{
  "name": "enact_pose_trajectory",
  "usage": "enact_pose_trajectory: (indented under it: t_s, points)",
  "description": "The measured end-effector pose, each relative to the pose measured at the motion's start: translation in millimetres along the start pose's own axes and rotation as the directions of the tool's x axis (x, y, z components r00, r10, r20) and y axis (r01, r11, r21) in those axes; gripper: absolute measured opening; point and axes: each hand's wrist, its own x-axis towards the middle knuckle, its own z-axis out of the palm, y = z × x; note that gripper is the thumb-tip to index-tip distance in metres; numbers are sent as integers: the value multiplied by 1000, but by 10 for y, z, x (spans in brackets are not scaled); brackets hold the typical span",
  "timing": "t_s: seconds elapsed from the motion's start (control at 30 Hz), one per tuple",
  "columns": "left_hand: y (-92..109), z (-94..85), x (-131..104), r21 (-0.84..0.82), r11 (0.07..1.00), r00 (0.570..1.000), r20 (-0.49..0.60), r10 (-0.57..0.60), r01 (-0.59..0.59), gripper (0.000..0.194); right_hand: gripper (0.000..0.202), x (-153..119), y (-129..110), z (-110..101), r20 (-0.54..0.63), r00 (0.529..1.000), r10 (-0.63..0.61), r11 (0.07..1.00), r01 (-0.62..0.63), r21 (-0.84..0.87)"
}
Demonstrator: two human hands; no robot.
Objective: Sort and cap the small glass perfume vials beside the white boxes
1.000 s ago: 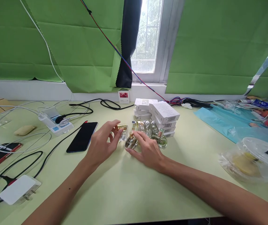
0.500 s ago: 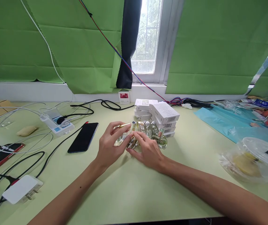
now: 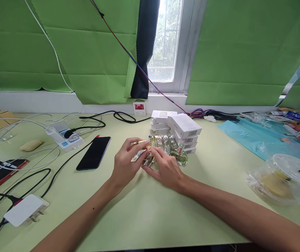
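Small glass perfume bottles with silver and gold tops stand close together at the middle of the table. In front of them, my left hand and my right hand meet fingertip to fingertip. Between them is a perfume bottle with a small gold-coloured top, pinched by both hands and largely covered by the fingers. A gold piece shows just behind my left fingers. Beside my right hand lies a rounded greenish glass bottle with a pinkish cap.
White boxes are stacked behind the bottles. A phone lies to the left, near a power strip, cables and a white charger. At the right are a clear lidded cup and blue plastic sheeting.
My left hand has shifted slightly to the right, and its fingertips have closed in on the right hand's. My right hand stays nearly still. The view has moved very slightly.
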Motion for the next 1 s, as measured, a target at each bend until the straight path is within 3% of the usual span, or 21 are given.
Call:
enact_pose_trajectory:
  t_s: [0.23,0.4,1.0]
  points:
    - [-26,-27,5,-87,991,984,-137,-111,100,26,66,-8,13,12,4,1000,6,1000,-6,-22]
    - [-32,-35,3,-111,987,977,-161,-137,120,26,77,-11,3,18,30,999,21,998,-19,-53]
    - [13,-29,0,-56,997,976,-209,-65,55,27,60,12,-9,12,38,999,16,997,-13,-77]
